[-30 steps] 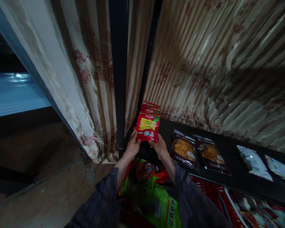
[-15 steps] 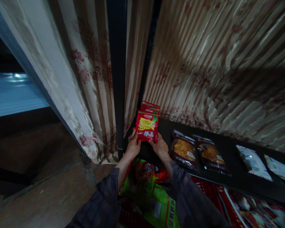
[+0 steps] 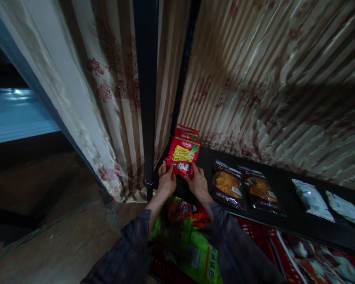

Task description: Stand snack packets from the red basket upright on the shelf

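Observation:
A red snack bag [image 3: 183, 154] with a yellow picture and green leaves on its front lies at the left end of the black shelf. My left hand [image 3: 166, 181] grips its lower left corner, fingers curled at the edge and partly hidden. At the lower right corner my right hand [image 3: 197, 183] is closed on the same bag, thumb toward the front. A second red bag [image 3: 187, 130] of similar look lies behind it, mostly covered, with its top strip showing.
Brown-black snack bags [image 3: 227, 184] and pale blue-white packets [image 3: 312, 200] lie along the shelf [image 3: 279, 187] to the right. Below are a green bag [image 3: 198, 256] and red crates [image 3: 254, 236]. A black post [image 3: 148, 98] stands left, with patterned curtains [image 3: 254, 79] behind.
The front red bag has tilted slightly, its top shifting to the right against the bag behind. Both hands stay at its lower corners. The view has shifted a little.

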The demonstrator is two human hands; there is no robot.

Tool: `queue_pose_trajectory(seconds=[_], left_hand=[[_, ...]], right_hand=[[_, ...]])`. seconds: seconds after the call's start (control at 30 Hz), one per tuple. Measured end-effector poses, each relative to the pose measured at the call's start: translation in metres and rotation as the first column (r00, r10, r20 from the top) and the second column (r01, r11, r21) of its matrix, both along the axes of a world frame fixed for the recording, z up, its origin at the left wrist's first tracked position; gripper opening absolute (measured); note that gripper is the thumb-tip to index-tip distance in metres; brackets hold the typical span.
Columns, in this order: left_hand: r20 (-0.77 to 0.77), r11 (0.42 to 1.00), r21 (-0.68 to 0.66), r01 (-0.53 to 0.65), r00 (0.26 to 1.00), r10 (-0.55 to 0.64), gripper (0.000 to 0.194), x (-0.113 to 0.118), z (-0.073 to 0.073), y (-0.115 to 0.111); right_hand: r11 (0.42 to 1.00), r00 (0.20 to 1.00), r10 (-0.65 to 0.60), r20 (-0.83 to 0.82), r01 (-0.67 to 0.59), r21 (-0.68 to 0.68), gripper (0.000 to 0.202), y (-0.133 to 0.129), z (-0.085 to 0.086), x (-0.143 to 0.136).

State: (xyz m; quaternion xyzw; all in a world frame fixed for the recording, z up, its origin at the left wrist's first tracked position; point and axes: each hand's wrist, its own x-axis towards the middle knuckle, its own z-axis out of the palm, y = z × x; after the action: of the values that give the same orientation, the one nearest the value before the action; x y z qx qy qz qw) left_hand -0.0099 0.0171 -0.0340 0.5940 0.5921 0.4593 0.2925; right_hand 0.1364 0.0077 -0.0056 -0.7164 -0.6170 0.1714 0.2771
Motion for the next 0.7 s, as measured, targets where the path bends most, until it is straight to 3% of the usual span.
queue_pose_trajectory(seconds=[0.4,0.57,0.7], left_hand=[[-0.253,0.998,0.054,-0.022,0.967,0.035,0.056,0.003,-0.004,-0.001],[-0.256,0.994,0.112,-0.018,0.966,0.046,0.052,0.004,-0.005,-0.003],[-0.256,0.987,0.156,-0.035,0.964,0.075,0.045,0.004,0.001,-0.009]], right_hand=[[1.0,0.992,0.006,0.126,-0.004,-0.011,0.061,0.002,-0.001,-0.001],[0.994,0.999,0.031,0.029,-0.034,0.101,0.062,-0.005,-0.011,0.006],[0.976,0.991,0.094,-0.097,-0.073,0.205,0.055,-0.026,-0.017,0.011]])
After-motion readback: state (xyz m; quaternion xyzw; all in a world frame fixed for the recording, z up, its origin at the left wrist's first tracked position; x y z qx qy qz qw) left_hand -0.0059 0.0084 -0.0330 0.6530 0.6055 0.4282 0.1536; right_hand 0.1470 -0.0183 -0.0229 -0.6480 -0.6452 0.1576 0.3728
